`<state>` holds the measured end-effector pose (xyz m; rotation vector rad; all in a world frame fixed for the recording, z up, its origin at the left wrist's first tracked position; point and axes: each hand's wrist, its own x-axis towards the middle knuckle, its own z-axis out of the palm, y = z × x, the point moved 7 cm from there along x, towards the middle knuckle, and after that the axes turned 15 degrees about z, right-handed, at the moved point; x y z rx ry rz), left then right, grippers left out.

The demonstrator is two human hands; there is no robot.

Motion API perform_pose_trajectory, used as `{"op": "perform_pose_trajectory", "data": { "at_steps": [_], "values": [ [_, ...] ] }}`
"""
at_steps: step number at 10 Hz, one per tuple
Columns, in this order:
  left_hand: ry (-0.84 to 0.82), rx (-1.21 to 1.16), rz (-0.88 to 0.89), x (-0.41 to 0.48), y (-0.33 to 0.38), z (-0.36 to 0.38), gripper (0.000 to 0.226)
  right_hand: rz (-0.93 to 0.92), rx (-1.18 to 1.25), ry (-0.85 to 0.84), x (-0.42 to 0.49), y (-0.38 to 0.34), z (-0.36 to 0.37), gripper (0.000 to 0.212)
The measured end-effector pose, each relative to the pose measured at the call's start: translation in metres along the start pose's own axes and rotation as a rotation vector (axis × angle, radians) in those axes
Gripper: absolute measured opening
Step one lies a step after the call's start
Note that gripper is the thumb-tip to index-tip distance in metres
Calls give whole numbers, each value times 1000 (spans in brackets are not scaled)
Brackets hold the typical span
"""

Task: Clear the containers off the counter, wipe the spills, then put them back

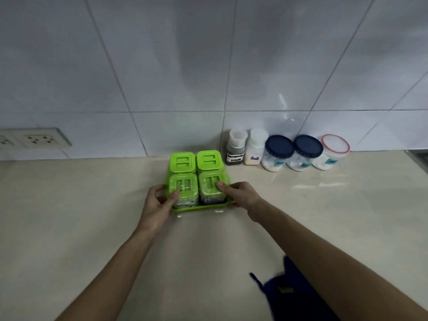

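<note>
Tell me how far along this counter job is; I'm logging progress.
Nothing clearly done. In hand: left hand and right hand grip the green tray of four jars. Left: five containers at the wall; blue cloth lies unused.

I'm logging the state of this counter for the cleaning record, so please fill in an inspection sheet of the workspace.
Surface: beige counter, glossy; no spill clearly visible.
Job's things: green tray holding four green-lidded containers; five jars along the wall, two labelled seasoning sauce and salt.
Clutter: dark blue cloth at the near edge.
Grippers: left hand and right hand grip the tray's sides, thumbs on the front lids.
Cables: nothing seen.
Surroundings: white tiled wall, wall sockets at left.
</note>
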<state>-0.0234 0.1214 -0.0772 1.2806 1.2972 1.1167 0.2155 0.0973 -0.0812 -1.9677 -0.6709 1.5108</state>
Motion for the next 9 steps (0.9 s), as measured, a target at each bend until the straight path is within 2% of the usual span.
{"op": "perform_pose_trajectory", "data": {
  "at_steps": [2,3,4,5,6,7,8,9],
  "values": [
    [3,48,-14,27,2,4,46,0,40,41,20,-13,0,61],
    [-22,90,-32,36,4,6,35,-7,57,70,27,-17,-3,60],
    [-46,146,-22,47,0,5,59,-8,75,91,35,-23,-6,60],
    [-49,175,10,55,-8,5,72,-9,63,105,41,-22,-7,63],
    [-48,242,31,53,-2,9,62,-5,14,111,42,-22,-6,72],
    [-43,364,47,47,9,11,53,-18,-69,132,27,-30,-7,68],
    [112,470,122,13,24,1,51,-133,-423,314,-15,-27,-20,65],
    [115,520,188,-16,30,4,40,-274,-650,447,-50,-19,-32,63]
  ]
}}
